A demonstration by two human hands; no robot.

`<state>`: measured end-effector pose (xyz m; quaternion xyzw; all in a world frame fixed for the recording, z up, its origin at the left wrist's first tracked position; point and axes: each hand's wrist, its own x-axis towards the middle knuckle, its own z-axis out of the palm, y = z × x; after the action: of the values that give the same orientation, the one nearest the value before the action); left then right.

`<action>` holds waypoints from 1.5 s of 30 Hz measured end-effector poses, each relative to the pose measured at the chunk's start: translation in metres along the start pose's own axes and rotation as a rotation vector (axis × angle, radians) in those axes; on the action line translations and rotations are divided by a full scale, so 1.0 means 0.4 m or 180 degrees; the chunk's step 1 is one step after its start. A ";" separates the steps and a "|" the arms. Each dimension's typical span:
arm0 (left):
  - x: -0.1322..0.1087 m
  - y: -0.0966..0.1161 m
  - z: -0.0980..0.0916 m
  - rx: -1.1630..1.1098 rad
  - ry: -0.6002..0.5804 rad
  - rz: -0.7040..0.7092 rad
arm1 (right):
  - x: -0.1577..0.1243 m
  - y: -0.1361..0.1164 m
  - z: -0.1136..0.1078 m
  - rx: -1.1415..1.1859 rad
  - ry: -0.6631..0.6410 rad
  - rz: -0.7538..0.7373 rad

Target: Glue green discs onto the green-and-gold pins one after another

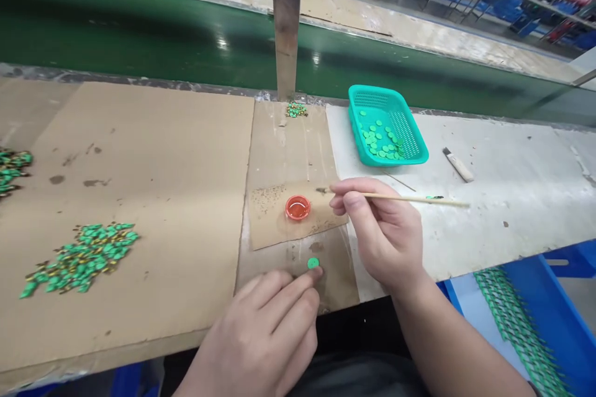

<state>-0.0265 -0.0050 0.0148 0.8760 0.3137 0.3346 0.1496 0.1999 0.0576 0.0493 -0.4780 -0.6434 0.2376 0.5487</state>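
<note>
My right hand (382, 229) is shut on a thin wooden paintbrush (395, 196), its dark tip pointing left above a small red cup of liquid (298, 207). A green speck clings to the shaft. My left hand (256, 338) lies on the cardboard, its fingertips touching a flat green disc (313, 263) without visibly lifting it. The cup stands on a stained piece of cardboard (274, 217) just beyond that disc. A teal plastic basket (372, 94) holds several green discs.
Green-and-gold parts lie in piles on the cardboard (139, 136) at left and beyond the cup. A scraper (459, 166) lies at right. A blue bin (554, 322) holds green strips below the bench edge. A metal post (286, 18) rises before a green conveyor belt (186, 31).
</note>
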 end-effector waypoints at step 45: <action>-0.045 -0.027 0.032 0.0275 0.0258 0.0154 | 0.008 0.030 0.060 -0.0719 -0.0291 -0.0252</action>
<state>-0.0329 -0.0092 -0.0086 0.8746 0.3123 0.3595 0.0907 0.1819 0.0710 0.0339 -0.4996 -0.7088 0.1633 0.4704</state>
